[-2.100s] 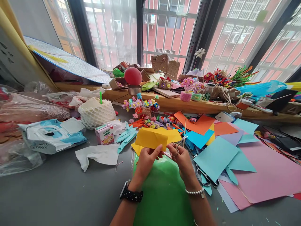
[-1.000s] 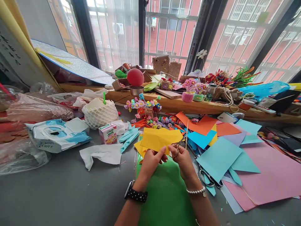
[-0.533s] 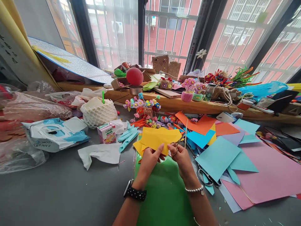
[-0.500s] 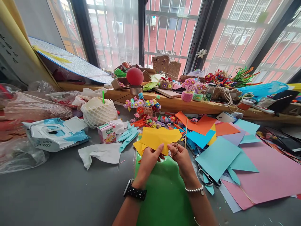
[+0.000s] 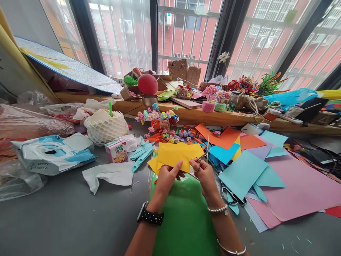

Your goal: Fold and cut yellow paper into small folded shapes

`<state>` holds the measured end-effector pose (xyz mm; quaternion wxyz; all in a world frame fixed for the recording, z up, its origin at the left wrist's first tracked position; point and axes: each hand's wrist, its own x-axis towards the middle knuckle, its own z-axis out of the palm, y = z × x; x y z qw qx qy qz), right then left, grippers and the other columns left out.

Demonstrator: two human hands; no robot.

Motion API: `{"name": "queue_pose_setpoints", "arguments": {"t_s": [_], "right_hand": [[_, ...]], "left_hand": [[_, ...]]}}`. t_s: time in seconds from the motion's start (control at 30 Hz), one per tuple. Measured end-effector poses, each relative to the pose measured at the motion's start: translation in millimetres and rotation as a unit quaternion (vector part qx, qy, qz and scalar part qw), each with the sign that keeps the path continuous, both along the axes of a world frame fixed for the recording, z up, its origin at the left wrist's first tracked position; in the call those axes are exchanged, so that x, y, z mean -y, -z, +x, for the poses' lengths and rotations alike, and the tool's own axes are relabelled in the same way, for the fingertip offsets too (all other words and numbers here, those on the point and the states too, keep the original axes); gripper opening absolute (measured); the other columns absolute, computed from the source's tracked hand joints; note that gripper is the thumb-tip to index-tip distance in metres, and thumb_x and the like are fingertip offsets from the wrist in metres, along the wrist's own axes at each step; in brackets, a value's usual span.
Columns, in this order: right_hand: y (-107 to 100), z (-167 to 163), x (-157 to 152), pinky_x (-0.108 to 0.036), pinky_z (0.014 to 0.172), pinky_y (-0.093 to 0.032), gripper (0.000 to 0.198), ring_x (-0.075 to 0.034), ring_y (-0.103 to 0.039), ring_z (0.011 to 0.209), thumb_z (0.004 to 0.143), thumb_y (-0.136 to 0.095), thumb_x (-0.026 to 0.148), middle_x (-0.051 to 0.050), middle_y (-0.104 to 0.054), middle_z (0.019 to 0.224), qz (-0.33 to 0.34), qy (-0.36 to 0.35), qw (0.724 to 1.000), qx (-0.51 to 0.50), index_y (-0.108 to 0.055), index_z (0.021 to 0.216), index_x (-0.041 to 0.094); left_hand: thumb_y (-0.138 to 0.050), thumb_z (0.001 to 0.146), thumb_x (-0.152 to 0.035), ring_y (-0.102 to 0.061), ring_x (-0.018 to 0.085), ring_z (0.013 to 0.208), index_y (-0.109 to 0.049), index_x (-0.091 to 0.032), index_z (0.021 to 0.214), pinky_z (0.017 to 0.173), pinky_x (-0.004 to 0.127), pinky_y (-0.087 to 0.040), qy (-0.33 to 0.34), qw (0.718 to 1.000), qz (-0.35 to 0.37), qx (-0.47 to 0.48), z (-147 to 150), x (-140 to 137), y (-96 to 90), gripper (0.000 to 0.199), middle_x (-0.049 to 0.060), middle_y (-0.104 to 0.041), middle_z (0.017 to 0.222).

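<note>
Yellow paper [image 5: 174, 153] is pinched between the thumb and fingers of my left hand [image 5: 167, 177], above a green mat [image 5: 183, 217]. My right hand [image 5: 204, 175] has its fingers through the handles of small scissors [image 5: 201, 157], whose blades lie at the paper's right edge. How far the blades are open I cannot tell. More yellow paper [image 5: 153, 165] sits under and to the left of the held piece. A thin wooden stick [image 5: 208, 145] stands out just behind the scissors.
Right of my hands lie teal sheets [image 5: 243, 174], pink paper [image 5: 301, 192] and a larger pair of scissors [image 5: 229, 195]. At left are a wet-wipe pack [image 5: 53, 154], a white tissue [image 5: 109, 175], a small pink box [image 5: 116, 150] and a netted white coconut [image 5: 106, 128]. Crafts crowd the wooden ledge [image 5: 170, 112].
The view has shifted slightly, so the surroundings sit a little further left. My hands keep their hold on the paper and scissors, with the scissors still at the paper's right edge.
</note>
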<state>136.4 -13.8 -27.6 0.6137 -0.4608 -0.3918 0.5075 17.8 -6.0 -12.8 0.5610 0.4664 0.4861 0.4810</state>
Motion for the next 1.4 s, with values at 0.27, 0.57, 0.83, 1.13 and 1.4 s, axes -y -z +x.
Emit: {"name": "queue_pose_setpoints", "arguments": {"t_s": [0.27, 0.57, 0.83, 1.13, 1.4], "right_hand": [[-6, 1, 1, -0.022, 0.054, -0.039, 0.025, -0.01, -0.045, 0.057, 0.062, -0.061, 0.04, 0.002, -0.05, 0.061, 0.024, 0.023, 0.999, 0.042, -0.056, 0.066, 0.016], [-4, 2, 0, -0.022, 0.051, -0.036, 0.026, -0.009, -0.042, 0.053, 0.061, -0.062, 0.041, 0.002, -0.05, 0.059, -0.006, -0.003, 0.999, 0.037, -0.057, 0.065, 0.016], [-8, 3, 1, -0.022, 0.045, -0.029, 0.027, -0.008, -0.037, 0.047, 0.062, -0.06, 0.043, 0.003, -0.048, 0.055, 0.026, 0.037, 0.996, 0.075, -0.057, 0.066, 0.016], [-11, 12, 9, -0.022, 0.042, -0.019, 0.044, -0.007, -0.029, 0.041, 0.067, -0.049, 0.055, 0.004, -0.035, 0.043, 0.019, -0.058, 0.975, 0.213, -0.053, 0.05, 0.015], [-14, 6, 16, -0.022, 0.043, -0.022, 0.061, -0.009, -0.033, 0.044, 0.061, -0.036, 0.071, 0.002, -0.04, 0.044, 0.054, -0.246, 0.895, 0.367, -0.056, 0.049, 0.016]], "left_hand": [[-0.06, 0.061, -0.039, -0.053, 0.011, 0.041, -0.057, -0.012, 0.058, 0.042, 0.021, -0.041, -0.003, 1.0, 0.008, -0.022, 4, 4, -1.4, 0.027, 0.003, -0.059, 0.046], [-0.058, 0.064, -0.04, -0.055, 0.013, 0.044, -0.057, -0.013, 0.064, 0.044, 0.021, -0.042, -0.021, 0.997, 0.053, -0.05, 3, 4, 1.0, 0.026, 0.001, -0.059, 0.048], [-0.054, 0.067, -0.042, -0.052, 0.01, 0.042, -0.055, -0.015, 0.052, 0.045, 0.02, -0.04, 0.029, 0.995, 0.063, -0.078, 3, 7, -2.5, 0.031, 0.0, -0.056, 0.045], [-0.055, 0.066, -0.04, -0.055, 0.011, 0.049, -0.053, -0.014, 0.054, 0.052, 0.021, -0.045, -0.085, 0.988, 0.121, -0.037, 2, 5, -11.3, 0.028, 0.0, -0.057, 0.051], [-0.054, 0.067, -0.039, -0.059, 0.014, 0.055, -0.055, -0.015, 0.059, 0.059, 0.023, -0.048, -0.15, 0.972, 0.163, -0.077, -6, 6, -17.5, 0.025, 0.004, -0.062, 0.059]]}}
